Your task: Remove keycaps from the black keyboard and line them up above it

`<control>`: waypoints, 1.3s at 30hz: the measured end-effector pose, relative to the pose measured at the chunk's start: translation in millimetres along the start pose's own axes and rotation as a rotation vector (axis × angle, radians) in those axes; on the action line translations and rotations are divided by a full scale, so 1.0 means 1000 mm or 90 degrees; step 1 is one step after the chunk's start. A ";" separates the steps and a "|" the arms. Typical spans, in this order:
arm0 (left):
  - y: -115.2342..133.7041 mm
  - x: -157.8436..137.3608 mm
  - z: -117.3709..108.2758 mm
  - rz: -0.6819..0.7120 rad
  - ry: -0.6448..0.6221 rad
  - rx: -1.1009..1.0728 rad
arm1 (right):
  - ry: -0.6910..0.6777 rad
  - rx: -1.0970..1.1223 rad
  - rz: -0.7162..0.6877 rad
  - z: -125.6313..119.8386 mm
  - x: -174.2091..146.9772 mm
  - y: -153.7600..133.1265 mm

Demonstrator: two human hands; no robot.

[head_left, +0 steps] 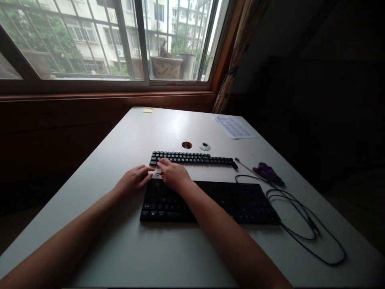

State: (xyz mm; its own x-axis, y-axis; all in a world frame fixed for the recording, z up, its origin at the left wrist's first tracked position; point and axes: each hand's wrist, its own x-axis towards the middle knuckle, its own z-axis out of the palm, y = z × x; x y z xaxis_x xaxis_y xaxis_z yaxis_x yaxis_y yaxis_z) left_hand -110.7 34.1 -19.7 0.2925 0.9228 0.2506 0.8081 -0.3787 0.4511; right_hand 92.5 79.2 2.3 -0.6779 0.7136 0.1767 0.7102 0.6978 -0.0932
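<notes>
My right hand [175, 174] is above the far left part of a black keyboard [228, 202], its fingers bent together. Its fingertips touch the left end of several rows of loose black keycaps [192, 157]. A small metal wire tool [159, 174], looking like a keycap puller, sticks out from under this hand; the rest of it is hidden. My left hand [134, 178] is just left of it, resting low over the table with fingers stretched toward the tool and apart from it. Keycaps show at the keyboard's near left corner; its far part is too dark to make out.
A loose keycap [234, 165] lies at the rows' right end. Nearby are a thin stick-like brush [246, 165], a purple cloth [268, 174] and a coiled black cable [303, 239]. Farther back are a round table hole [187, 145], its white cover [205, 146], printed paper [235, 127] and yellow notes [147, 110].
</notes>
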 end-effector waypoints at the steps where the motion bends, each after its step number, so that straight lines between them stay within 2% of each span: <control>1: 0.000 0.000 0.000 -0.001 0.003 -0.004 | 0.000 0.000 0.002 -0.001 0.000 0.000; 11: -0.002 0.000 0.000 -0.029 0.026 0.026 | 0.007 0.005 0.068 -0.006 -0.003 0.001; 27: -0.003 0.002 0.011 -0.062 0.042 0.162 | 0.007 0.005 0.066 -0.005 -0.003 0.000; 39: -0.007 0.003 0.013 -0.055 0.043 0.163 | -0.001 0.003 0.078 -0.009 -0.004 -0.001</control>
State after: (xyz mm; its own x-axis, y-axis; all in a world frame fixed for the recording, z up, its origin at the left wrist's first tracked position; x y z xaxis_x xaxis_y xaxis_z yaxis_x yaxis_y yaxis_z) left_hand -109.0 40.4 -32.8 0.1890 0.9410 0.2807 0.9342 -0.2604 0.2439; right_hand 95.6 74.9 10.5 -0.5869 0.7933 0.1616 0.7867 0.6060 -0.1178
